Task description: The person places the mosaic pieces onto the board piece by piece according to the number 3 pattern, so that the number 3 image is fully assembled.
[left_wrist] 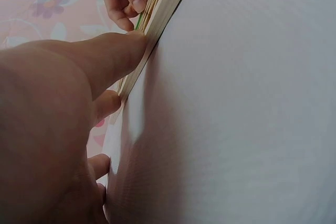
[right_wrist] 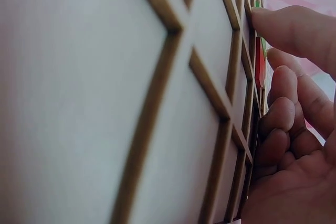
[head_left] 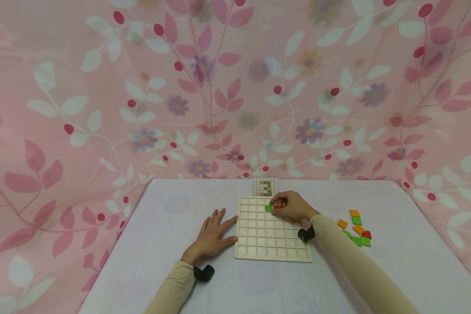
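A pale wooden board (head_left: 256,239) with a raised grid lies flat on the table. My right hand (head_left: 291,206) is over its upper part, thumb and index finger pinching a red tile (right_wrist: 259,64) low at the grid. Just left of that tile, a green tile (head_left: 268,208) sits in a square. My left hand (head_left: 212,239) lies palm down beside the board, fingers spread. In the left wrist view, its thumb (left_wrist: 113,56) presses against the board's side edge. Part of the red tile is hidden by the right fingers.
Behind the board lies a printed pattern card (head_left: 255,187) with a coloured grid. To the right are scattered loose orange, green and red tiles, among them an orange tile (head_left: 342,223) and a red tile (head_left: 366,235). A floral cloth (head_left: 235,87) hangs behind the table.
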`<action>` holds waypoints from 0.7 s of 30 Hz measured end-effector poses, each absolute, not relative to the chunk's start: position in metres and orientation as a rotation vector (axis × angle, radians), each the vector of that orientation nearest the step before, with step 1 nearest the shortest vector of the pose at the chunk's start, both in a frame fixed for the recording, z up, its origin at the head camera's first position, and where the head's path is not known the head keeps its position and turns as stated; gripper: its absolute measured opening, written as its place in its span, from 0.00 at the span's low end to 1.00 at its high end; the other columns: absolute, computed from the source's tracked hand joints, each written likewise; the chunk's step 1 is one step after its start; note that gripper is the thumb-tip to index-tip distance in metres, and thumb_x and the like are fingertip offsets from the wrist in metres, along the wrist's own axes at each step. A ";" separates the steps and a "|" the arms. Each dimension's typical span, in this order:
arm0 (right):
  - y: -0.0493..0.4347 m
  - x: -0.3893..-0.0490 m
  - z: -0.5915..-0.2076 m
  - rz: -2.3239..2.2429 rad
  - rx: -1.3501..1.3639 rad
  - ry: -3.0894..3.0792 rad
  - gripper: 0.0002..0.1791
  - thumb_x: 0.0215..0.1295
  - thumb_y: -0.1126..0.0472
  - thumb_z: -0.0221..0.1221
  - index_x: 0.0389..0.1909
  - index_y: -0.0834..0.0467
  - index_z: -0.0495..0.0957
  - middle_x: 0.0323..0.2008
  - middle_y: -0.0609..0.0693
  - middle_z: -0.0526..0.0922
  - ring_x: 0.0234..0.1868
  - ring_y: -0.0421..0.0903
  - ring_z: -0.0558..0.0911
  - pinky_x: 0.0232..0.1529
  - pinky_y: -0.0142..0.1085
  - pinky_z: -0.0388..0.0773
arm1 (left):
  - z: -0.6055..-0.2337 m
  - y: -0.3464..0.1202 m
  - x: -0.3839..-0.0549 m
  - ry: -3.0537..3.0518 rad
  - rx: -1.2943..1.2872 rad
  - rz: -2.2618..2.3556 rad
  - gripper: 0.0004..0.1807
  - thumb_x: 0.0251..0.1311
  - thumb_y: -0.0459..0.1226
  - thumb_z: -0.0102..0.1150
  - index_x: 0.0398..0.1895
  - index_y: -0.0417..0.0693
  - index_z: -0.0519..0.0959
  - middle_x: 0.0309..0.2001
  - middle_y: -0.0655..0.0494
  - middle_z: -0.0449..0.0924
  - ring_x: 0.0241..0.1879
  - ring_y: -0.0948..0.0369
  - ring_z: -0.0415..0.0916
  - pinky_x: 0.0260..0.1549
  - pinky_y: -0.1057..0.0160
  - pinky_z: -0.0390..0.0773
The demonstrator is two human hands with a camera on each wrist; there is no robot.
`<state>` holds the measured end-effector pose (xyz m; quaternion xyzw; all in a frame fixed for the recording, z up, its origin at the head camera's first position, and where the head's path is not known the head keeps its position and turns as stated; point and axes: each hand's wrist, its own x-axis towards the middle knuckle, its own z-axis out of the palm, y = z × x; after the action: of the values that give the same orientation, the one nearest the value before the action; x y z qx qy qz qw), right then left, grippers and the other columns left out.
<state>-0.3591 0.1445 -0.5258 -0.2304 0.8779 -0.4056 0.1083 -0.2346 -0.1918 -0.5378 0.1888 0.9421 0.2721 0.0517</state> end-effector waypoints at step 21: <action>0.190 -0.353 -0.512 -1.140 -0.625 2.670 0.12 0.64 0.58 0.73 0.46 0.57 0.89 0.31 0.49 0.82 0.31 0.42 0.75 0.34 0.32 0.72 | -0.542 -0.192 -0.234 2.884 0.613 0.860 0.36 0.73 0.55 0.61 0.81 0.56 0.68 0.85 0.35 0.49 0.84 0.33 0.39 0.77 0.26 0.42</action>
<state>-0.3527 0.1903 -0.5124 -0.2095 0.8958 -0.3824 0.0858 -0.2335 -0.1921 -0.5415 0.1995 0.9385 0.2797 0.0351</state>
